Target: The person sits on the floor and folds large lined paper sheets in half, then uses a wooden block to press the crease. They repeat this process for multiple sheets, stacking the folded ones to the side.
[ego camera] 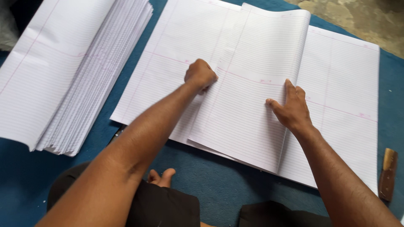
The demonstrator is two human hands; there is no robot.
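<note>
A large sheet of white ruled paper [341, 84] lies spread on a blue mat. Its left part is folded over toward the middle as a flap [252, 113]. My left hand [200, 75] is a closed fist pinching the flap's left edge. My right hand [290, 108] lies flat with spread fingers on the flap near its right crease. More ruled paper [176, 46] lies under the flap to the left.
A thick fanned stack of ruled sheets [63, 75] lies at the left on the blue mat [210, 180]. A wooden-handled tool [388, 173] rests at the right edge. My toes [161, 177] and dark clothing sit at the bottom. Bare ground shows top right.
</note>
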